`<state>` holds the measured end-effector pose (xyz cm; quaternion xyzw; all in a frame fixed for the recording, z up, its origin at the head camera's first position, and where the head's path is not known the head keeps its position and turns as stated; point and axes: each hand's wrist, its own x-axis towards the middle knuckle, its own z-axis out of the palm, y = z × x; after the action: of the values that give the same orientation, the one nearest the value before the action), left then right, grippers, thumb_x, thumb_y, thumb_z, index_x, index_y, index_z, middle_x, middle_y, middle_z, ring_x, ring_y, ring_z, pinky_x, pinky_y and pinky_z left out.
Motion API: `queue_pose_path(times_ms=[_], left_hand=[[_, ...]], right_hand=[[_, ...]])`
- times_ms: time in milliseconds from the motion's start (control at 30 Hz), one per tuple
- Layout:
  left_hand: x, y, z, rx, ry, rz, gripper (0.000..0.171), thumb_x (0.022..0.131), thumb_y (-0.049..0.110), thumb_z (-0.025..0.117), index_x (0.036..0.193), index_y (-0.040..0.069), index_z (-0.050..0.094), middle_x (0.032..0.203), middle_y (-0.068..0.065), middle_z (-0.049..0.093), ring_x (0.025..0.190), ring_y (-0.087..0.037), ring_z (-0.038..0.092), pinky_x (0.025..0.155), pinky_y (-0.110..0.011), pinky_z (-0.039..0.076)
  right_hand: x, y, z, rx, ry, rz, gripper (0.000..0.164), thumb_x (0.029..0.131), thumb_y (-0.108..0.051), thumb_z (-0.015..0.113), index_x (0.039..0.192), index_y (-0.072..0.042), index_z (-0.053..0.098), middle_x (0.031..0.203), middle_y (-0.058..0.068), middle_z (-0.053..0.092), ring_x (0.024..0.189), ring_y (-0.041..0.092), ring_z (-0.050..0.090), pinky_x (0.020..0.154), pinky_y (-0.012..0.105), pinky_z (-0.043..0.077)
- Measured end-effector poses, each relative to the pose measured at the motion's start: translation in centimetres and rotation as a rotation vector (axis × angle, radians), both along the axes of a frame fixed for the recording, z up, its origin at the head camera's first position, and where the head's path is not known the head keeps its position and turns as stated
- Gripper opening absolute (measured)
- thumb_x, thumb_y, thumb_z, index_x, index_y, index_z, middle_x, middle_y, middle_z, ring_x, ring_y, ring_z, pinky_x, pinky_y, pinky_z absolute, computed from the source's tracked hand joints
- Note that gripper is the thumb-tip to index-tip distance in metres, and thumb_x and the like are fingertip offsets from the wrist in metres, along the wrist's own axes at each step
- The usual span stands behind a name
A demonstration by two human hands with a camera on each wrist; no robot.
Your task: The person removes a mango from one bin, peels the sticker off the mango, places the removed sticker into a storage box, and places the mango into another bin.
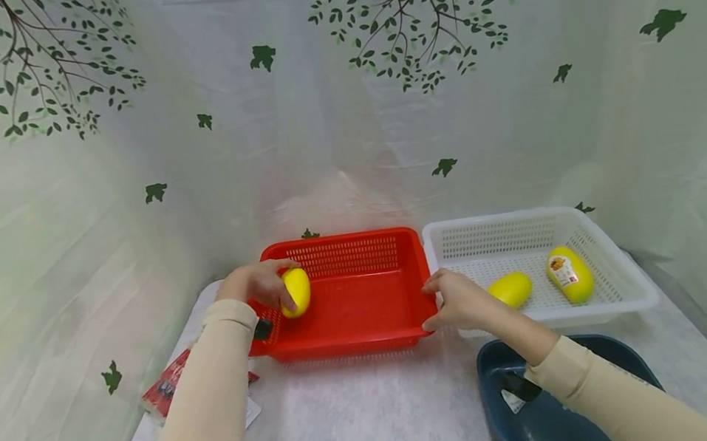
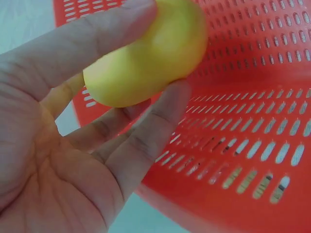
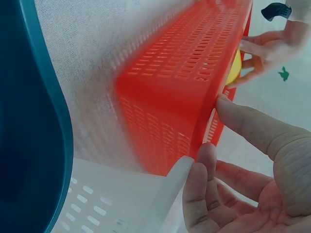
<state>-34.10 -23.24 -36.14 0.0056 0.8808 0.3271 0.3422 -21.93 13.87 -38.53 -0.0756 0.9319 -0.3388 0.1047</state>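
Note:
Over the left end of the red basket [image 1: 358, 309], my left hand [image 1: 261, 283] holds a yellow mango [image 1: 297, 292] between thumb and fingertips. The left wrist view shows the mango [image 2: 150, 53] close up, with the slotted basket wall behind it. At the opposite end, my right hand [image 1: 461, 299] grips the red basket's near right corner by its rim. In the right wrist view the thumb [image 3: 243, 116] lies on that red rim, and the fingers sit beside the white basket's edge [image 3: 175, 187]. Two more mangoes, one plain [image 1: 511, 289] and one with a label [image 1: 570, 274], lie in the white basket [image 1: 625, 300].
A dark blue basin [image 1: 499, 410] stands in front of the white basket, under my right forearm. Red packaging [image 1: 167, 386] lies at the table's left side, partly behind my left sleeve. A leaf-printed curtain [image 1: 330, 141] hangs behind and around the table.

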Motion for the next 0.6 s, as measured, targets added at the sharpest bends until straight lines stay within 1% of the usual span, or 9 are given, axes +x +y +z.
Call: queue_pose_path(times_ms=[67,167,267,433,600], left_hand=[[-0.4,0.2,-0.4,0.012,-0.035,0.008,0.103,0.088,0.002,0.085,0.17,0.016,0.025,0.156,-0.024,0.034,0.131,-0.039,0.05,0.111,-0.048,0.056],[-0.8,0.2,-1.0,-0.014,-0.048,-0.019,0.103,0.087,0.002,0.086,0.17,0.014,0.026,0.159,-0.025,0.032,0.127,-0.038,0.053,0.109,-0.046,0.058],[-1.1,0.4,-1.5,-0.038,-0.057,-0.029,0.102,0.086,0.002,0.086,0.169,0.014,0.028,0.162,-0.025,0.031,0.125,-0.037,0.055,0.109,-0.046,0.058],[-1.3,0.8,-1.8,-0.025,-0.103,-0.001,0.102,0.086,-0.001,0.085,0.169,0.015,0.027,0.161,-0.025,0.03,0.126,-0.038,0.056,0.114,-0.048,0.054],[-1.4,1.1,-1.9,-0.021,-0.128,0.025,0.103,0.086,-0.002,0.084,0.169,0.016,0.027,0.158,-0.024,0.031,0.129,-0.039,0.053,0.116,-0.049,0.053]], right_hand=[[0.0,0.0,0.0,-0.001,0.001,0.001,0.066,0.081,-0.012,0.094,0.139,0.003,0.065,0.14,0.018,0.066,0.112,0.033,0.068,0.09,0.041,0.066],[0.1,0.0,-0.2,0.008,0.009,0.012,0.066,0.081,-0.012,0.094,0.138,0.004,0.065,0.141,0.018,0.066,0.113,0.033,0.068,0.09,0.04,0.066],[0.1,0.0,-0.2,0.012,0.018,0.02,0.065,0.081,-0.013,0.094,0.137,0.003,0.065,0.14,0.018,0.066,0.111,0.031,0.068,0.09,0.04,0.066],[0.2,0.1,-0.1,0.016,0.024,0.021,0.066,0.08,-0.014,0.095,0.137,0.002,0.066,0.14,0.017,0.066,0.103,0.025,0.068,0.087,0.038,0.066],[0.1,0.2,0.0,0.031,0.029,0.02,0.065,0.081,-0.013,0.095,0.137,0.003,0.067,0.141,0.018,0.066,0.1,0.025,0.068,0.086,0.038,0.066]])
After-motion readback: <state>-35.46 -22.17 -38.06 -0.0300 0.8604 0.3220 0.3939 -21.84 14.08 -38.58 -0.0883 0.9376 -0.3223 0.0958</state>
